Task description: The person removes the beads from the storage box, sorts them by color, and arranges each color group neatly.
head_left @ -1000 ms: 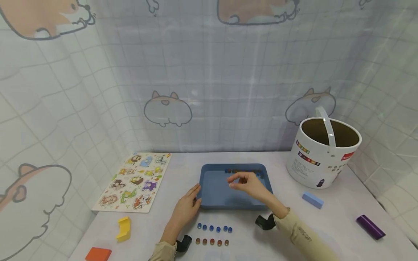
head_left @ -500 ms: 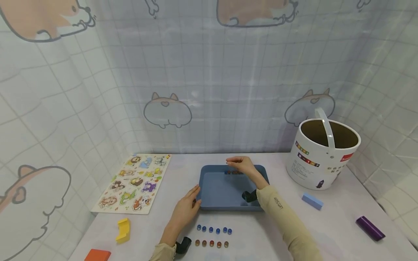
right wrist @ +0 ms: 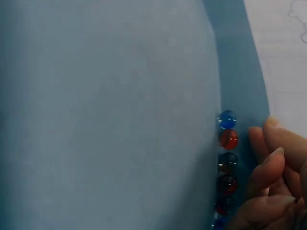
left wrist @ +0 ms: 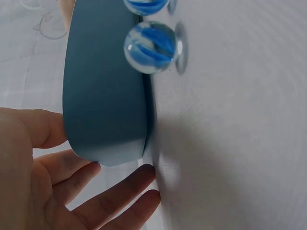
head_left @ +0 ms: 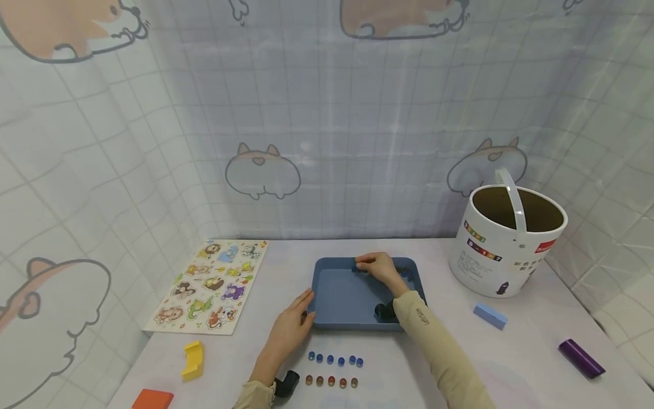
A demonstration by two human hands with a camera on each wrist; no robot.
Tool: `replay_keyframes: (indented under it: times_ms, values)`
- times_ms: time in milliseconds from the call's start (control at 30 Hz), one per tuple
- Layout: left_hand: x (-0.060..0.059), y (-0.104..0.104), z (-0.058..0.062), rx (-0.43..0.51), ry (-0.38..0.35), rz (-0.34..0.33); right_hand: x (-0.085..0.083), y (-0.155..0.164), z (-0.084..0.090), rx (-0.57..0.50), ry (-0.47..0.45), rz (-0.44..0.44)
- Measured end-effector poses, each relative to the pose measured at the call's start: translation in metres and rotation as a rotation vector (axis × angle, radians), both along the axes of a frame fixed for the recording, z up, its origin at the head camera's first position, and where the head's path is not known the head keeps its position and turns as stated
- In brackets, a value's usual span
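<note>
A blue tray (head_left: 332,298) lies mid-table. My left hand (head_left: 305,307) rests with straight fingers against its near left corner; the left wrist view shows those fingers (left wrist: 115,191) beside the tray wall (left wrist: 105,96). My right hand (head_left: 364,264) reaches to the far wall, its bent fingers (right wrist: 268,163) next to a line of red and blue marbles (right wrist: 227,143). Whether it pinches one is hidden. In front of the tray lie a row of blue marbles (head_left: 334,359) and a row of red marbles (head_left: 331,381); one blue marble (left wrist: 149,47) shows close up.
A white bucket (head_left: 511,233) with a handle stands back right. An animal puzzle board (head_left: 214,284) lies on the left. Loose blocks sit around: yellow (head_left: 194,359), orange (head_left: 152,399), light blue (head_left: 489,315), purple (head_left: 581,358). A printed curtain closes off the back.
My right hand moved from above the tray's middle to its far wall and dropped down onto the marbles there. The left hand and the tray stayed put.
</note>
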State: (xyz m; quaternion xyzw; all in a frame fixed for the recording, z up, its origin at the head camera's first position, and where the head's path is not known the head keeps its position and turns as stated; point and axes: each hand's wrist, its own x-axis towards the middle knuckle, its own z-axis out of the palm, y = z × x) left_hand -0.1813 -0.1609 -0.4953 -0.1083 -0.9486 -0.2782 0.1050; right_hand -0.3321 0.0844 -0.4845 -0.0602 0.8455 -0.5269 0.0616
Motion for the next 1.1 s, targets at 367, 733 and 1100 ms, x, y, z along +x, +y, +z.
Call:
replay_keyframes:
  times_ms: [367, 733, 1100]
  values:
    - [0.000, 0.001, 0.003, 0.003, -0.011, 0.008, 0.001, -0.002, -0.004, 0.125, 0.038, -0.002]
    - [-0.001, 0.002, -0.002, 0.002, -0.013, -0.003, 0.005, 0.002, -0.001, 0.182, 0.092, 0.037]
    - [0.000, 0.001, 0.000, 0.010, -0.011, 0.010, 0.021, 0.011, 0.044, -0.053, 0.016, 0.124]
